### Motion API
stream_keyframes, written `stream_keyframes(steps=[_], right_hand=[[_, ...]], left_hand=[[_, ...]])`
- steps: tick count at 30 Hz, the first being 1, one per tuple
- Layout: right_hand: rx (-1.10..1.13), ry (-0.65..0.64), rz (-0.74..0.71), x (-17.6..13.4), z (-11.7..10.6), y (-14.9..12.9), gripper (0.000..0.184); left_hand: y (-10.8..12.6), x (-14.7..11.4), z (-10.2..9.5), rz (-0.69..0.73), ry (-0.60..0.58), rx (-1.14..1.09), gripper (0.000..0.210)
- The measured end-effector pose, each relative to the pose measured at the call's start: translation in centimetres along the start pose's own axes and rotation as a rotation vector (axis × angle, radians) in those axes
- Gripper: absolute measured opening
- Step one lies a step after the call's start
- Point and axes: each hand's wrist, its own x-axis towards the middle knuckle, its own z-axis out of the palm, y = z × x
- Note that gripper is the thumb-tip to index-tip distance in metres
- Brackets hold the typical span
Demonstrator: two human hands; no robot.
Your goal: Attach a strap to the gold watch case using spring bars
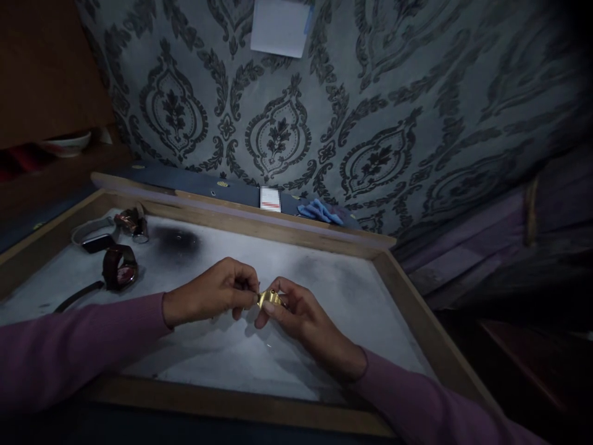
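Over the middle of a shallow wooden-framed tray [407, 290], my two hands meet at a small shiny gold-coloured watch case [269, 298]. My right hand [301, 312] grips the case between thumb and fingers. My left hand [227, 289] is closed in a pinch against the left end of the case; a tiny dark thing shows at its fingertips, too small to name. Left of my hands, inside the tray, stand a dark-strapped watch with a reddish dial [124, 274], a watch with a pale band [95, 235] and a brownish watch [134, 221].
A dark strap [78, 296] lies beside my left sleeve. Behind the tray's far rim are a small white box [270, 199] and a crumpled blue cloth [320, 211]. Patterned fabric [278, 136] hangs behind, with a white paper [280, 28] on it. A bowl [67, 143] sits at far left.
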Motion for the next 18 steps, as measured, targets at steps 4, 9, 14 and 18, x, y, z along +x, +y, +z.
stream_keyframes(steps=[4, 9, 14, 18], right_hand=[[0.023, 0.006, 0.028, 0.05, -0.03, -0.08, 0.030], [0.029, -0.012, 0.030, 0.19, -0.17, -0.05, 0.030], [0.023, -0.029, 0.017, 0.14, -0.15, -0.05, 0.030], [0.029, -0.036, 0.021, 0.19, -0.16, 0.01, 0.029]], left_hand=[[0.15, -0.03, 0.06, -0.033, 0.030, -0.030, 0.011], [0.22, 0.02, 0.09, -0.086, 0.045, -0.100, 0.012], [0.26, 0.01, 0.00, -0.086, 0.027, -0.121, 0.012], [0.51, -0.04, -0.08, -0.090, 0.031, -0.105, 0.012]])
